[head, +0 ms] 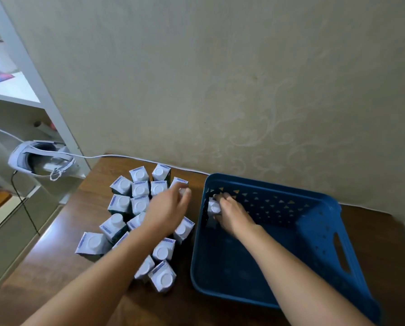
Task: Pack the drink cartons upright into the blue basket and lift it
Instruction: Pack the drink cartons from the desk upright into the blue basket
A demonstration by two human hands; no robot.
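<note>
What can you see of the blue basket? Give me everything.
The blue basket is a rectangular tub of what looks like hard plastic, with a rolled rim, small triangular holes through its walls and a slot handle in the right-hand wall. It sits open side up on the brown table, close to the wall, to the right of the group of cartons. Inside, it is nearly bare: one carton stands in the far left corner, held by the right hand.
</note>
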